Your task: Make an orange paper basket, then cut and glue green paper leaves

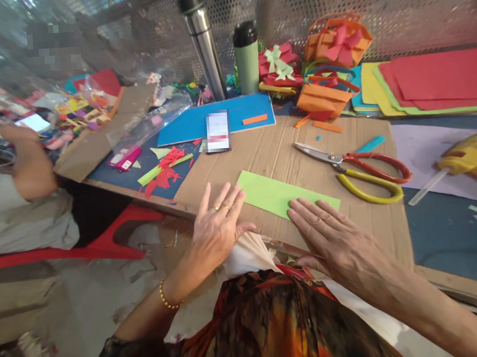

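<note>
A strip of light green paper lies flat on a sheet of brown cardboard. My left hand rests at the paper's left end, fingers stretched out and slightly apart, with rings on them. Over the right part of the strip, my right hand lies flat with its fingers extended and its fingertips on the paper. Neither hand grips anything. Just beyond the right hand are scissors with one red and one yellow handle, their blades pointing left.
A yellow glue gun lies at the right. Coloured paper sheets, orange paper bags, a green cup and a steel flask stand behind. A phone and red scraps lie left; another person sits there.
</note>
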Available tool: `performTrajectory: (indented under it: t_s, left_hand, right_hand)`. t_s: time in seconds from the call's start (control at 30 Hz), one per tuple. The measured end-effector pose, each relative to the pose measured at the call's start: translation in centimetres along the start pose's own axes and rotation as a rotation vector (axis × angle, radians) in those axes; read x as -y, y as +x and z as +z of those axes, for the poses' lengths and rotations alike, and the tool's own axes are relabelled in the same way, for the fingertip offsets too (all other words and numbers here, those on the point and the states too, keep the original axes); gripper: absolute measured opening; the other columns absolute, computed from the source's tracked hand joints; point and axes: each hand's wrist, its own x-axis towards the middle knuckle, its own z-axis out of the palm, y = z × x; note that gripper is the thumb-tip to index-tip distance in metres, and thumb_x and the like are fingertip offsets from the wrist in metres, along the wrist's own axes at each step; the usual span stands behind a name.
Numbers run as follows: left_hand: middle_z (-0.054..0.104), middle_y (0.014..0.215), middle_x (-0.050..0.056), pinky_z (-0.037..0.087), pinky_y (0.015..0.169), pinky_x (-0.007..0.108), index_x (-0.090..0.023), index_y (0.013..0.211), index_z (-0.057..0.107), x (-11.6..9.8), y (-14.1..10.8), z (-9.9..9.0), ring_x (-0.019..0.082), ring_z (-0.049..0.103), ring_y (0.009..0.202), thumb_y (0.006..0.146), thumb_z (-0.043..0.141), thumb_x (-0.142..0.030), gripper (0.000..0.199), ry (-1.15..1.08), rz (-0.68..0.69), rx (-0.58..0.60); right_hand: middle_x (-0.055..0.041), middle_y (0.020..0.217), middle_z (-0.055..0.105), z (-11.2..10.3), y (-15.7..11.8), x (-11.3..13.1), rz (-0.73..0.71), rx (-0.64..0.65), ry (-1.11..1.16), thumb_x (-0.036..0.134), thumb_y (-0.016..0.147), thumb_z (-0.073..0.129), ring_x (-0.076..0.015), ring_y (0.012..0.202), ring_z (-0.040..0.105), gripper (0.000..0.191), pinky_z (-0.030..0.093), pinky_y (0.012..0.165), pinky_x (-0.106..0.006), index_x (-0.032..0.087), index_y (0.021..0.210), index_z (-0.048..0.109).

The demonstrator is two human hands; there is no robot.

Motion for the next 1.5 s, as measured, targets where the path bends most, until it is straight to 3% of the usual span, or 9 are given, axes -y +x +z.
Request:
performTrajectory:
  t_s: [0.17, 0.27, 0.37, 0.5, 0.77, 1.0, 1.13, 1.3, 1.5]
  left_hand:
    - [0.063, 0.155, 0.029, 0.028, 0.131, 0.078, -0.007, 0.151, 0.065, 0.7, 1.0, -1.2, 0.045, 0.051, 0.156, 0.112, 0.037, -0.062, 0.073, 0.127, -0.22, -0.058]
    - [0.044, 0.171, 0.028, 0.026, 0.135, 0.07, -0.006, 0.162, 0.052, -1.4, 2.3, -0.4, 0.043, 0.036, 0.165, 0.107, 0.04, -0.071, 0.086, 0.083, -0.12, -0.16]
    - [0.04, 0.175, 0.025, 0.031, 0.135, 0.066, -0.01, 0.164, 0.049, -4.3, 3.5, 1.6, 0.042, 0.028, 0.169, 0.104, 0.039, -0.076, 0.09, -0.038, 0.034, -0.046]
    - [0.031, 0.179, 0.027, 0.031, 0.131, 0.072, -0.014, 0.168, 0.043, -5.8, 4.5, 3.0, 0.046, 0.024, 0.169, 0.1, 0.037, -0.083, 0.097, -0.129, 0.038, 0.12]
    - [0.034, 0.178, 0.023, 0.032, 0.133, 0.068, -0.018, 0.168, 0.045, -3.2, 5.7, 1.2, 0.039, 0.021, 0.171, 0.101, 0.045, -0.078, 0.09, -0.244, 0.123, 0.24]
    - [0.03, 0.18, 0.018, 0.014, 0.133, 0.076, -0.031, 0.167, 0.049, 0.8, 7.5, 0.7, 0.037, 0.028, 0.17, 0.103, 0.035, -0.079, 0.081, -0.336, 0.218, 0.325]
    - [0.027, 0.181, 0.015, 0.005, 0.135, 0.073, -0.032, 0.161, 0.056, 4.3, 9.2, 0.5, 0.035, 0.02, 0.172, 0.106, 0.044, -0.073, 0.07, -0.426, 0.292, 0.437]
    - [0.043, 0.175, 0.008, 0.003, 0.137, 0.067, -0.033, 0.141, 0.074, 6.2, 11.4, 0.3, 0.027, 0.027, 0.17, 0.109, 0.062, -0.042, 0.036, -0.552, 0.334, 0.52]
    - [0.048, 0.174, 0.012, 0.019, 0.137, 0.07, -0.028, 0.144, 0.072, 5.0, 9.8, -0.1, 0.032, 0.034, 0.168, 0.099, 0.076, -0.034, 0.046, -0.544, 0.298, 0.285]
  right_hand:
    - [-0.0276, 0.161, 0.06, 0.9, -0.2, -0.1, -0.001, -0.046, -0.013, 0.044, 0.111, 0.056, -0.0383, 0.154, 0.056, 0.073, 0.053, 0.122, -0.061, 0.002, 0.17, 0.039]
    - [-0.0275, 0.158, 0.062, 1.3, -0.1, -0.2, -0.021, -0.048, -0.078, 0.043, 0.113, 0.053, -0.0365, 0.151, 0.059, 0.066, 0.056, 0.12, -0.057, 0.0, 0.162, 0.049]
    - [-0.0279, 0.157, 0.063, 1.6, 0.1, -0.1, -0.017, -0.055, -0.141, 0.048, 0.113, 0.049, -0.0368, 0.148, 0.062, 0.065, 0.059, 0.117, -0.056, -0.001, 0.155, 0.056]
    - [-0.0268, 0.162, 0.06, 2.4, 0.0, 0.3, -0.001, -0.06, -0.173, 0.045, 0.113, 0.051, -0.038, 0.149, 0.061, 0.062, 0.061, 0.113, -0.058, 0.001, 0.157, 0.055]
    - [-0.0312, 0.152, 0.066, 2.7, -2.0, 2.2, 0.035, -0.189, -0.265, 0.017, 0.108, 0.048, -0.0402, 0.145, 0.064, 0.062, 0.061, 0.109, -0.058, -0.006, 0.165, 0.041]
    - [-0.0187, 0.127, 0.083, -4.0, -3.1, 4.5, 0.019, -0.111, -0.307, 0.013, 0.112, 0.039, -0.0302, 0.116, 0.079, 0.038, 0.065, 0.096, -0.043, 0.006, 0.122, 0.075]
    - [-0.0098, 0.091, 0.083, -6.9, -1.8, 1.1, 0.153, -0.152, -0.23, 0.023, 0.113, 0.053, -0.0231, 0.079, 0.075, 0.03, 0.059, 0.071, -0.038, 0.019, 0.09, 0.073]
    - [-0.0195, 0.107, 0.081, -5.0, 0.0, -7.5, 0.319, -0.135, -0.327, 0.026, 0.115, 0.047, -0.0254, 0.089, 0.073, 0.033, 0.052, 0.073, -0.037, 0.012, 0.109, 0.077]
    - [-0.02, 0.1, 0.075, -3.5, 1.8, -9.5, 0.63, 0.132, -0.314, 0.028, 0.109, 0.057, -0.0299, 0.094, 0.07, 0.031, 0.041, 0.07, -0.035, 0.005, 0.12, 0.074]
